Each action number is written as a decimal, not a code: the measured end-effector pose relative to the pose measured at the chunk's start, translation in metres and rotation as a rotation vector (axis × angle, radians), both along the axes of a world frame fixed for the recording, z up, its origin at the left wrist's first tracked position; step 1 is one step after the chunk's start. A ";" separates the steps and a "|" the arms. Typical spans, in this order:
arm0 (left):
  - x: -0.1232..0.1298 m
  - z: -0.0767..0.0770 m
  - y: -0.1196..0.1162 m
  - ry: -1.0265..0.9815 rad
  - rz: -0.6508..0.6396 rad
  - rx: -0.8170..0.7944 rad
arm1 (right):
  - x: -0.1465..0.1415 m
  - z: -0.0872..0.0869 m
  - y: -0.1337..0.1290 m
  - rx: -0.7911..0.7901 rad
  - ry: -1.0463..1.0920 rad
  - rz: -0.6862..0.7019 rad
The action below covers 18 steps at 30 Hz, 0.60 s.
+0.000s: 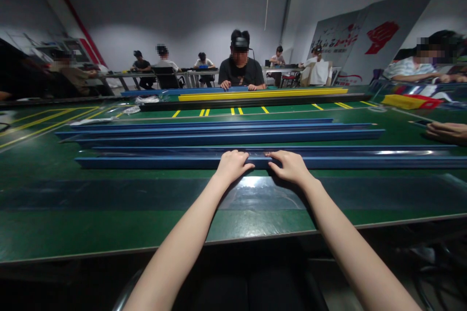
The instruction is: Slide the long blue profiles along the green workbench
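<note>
A long blue channel-shaped rail (175, 162) lies across the green table in front of me, with a clear shiny strip (394, 152) along its trough. My left hand (232, 164) is closed over the near wall of this rail, thumb on the near side and fingers over the top edge. Just to the right, my right hand (288, 164) grips the same wall in the same way, its thumb pointing toward the left thumb. The fingertips inside the channel are partly hidden. Nearer to me, a wide transparent plastic sheet (251, 194) lies flat under my forearms.
Beyond my rail lie more blue rails (233, 136), then a black rail (255, 102) and a yellow rail (270, 94). A person (241, 65) sits opposite with hands on another blue rail. At right are a co-worker's hand (447, 132) and a yellow-and-red tray (410, 102).
</note>
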<state>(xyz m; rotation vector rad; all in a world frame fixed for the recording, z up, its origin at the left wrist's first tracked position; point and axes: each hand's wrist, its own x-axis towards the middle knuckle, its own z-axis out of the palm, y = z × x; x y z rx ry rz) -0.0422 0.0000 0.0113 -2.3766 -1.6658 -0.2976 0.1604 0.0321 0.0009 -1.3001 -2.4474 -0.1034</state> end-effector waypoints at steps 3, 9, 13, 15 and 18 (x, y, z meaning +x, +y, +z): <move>0.000 0.000 0.000 0.002 0.001 -0.002 | 0.000 0.000 0.000 0.006 -0.007 0.003; 0.000 -0.002 0.001 0.005 0.017 -0.002 | 0.000 0.000 0.001 0.002 -0.012 0.002; -0.001 -0.002 0.001 0.001 0.014 0.003 | 0.000 0.000 0.001 0.001 -0.007 0.011; -0.001 -0.002 0.001 -0.004 0.011 0.003 | 0.000 0.000 0.001 0.004 -0.002 0.014; -0.001 -0.002 0.001 -0.005 0.010 -0.001 | -0.001 0.001 0.000 0.005 0.004 0.008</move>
